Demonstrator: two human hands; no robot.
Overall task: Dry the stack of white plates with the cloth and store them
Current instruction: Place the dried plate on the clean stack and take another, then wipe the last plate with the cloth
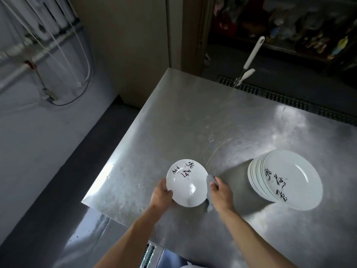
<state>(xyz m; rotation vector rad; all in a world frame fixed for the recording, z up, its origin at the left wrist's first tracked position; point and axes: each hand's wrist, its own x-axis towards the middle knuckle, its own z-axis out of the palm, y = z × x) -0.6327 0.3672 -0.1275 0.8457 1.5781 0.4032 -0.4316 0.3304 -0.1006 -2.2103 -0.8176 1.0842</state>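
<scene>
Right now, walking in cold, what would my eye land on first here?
First, the white round plate with black brush lettering, held over the near left corner of the shiny steel table by the left-hand grip, while the right-hand grip presses a grey cloth to its right edge. Next, the tall stack of matching white plates standing on the table to the right.

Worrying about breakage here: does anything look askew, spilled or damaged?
The stack of white plates on the steel table is fanned, its lower rims stepping out leftward, not squarely piled. Water droplets dot the table's left edge. No chips show.
</scene>
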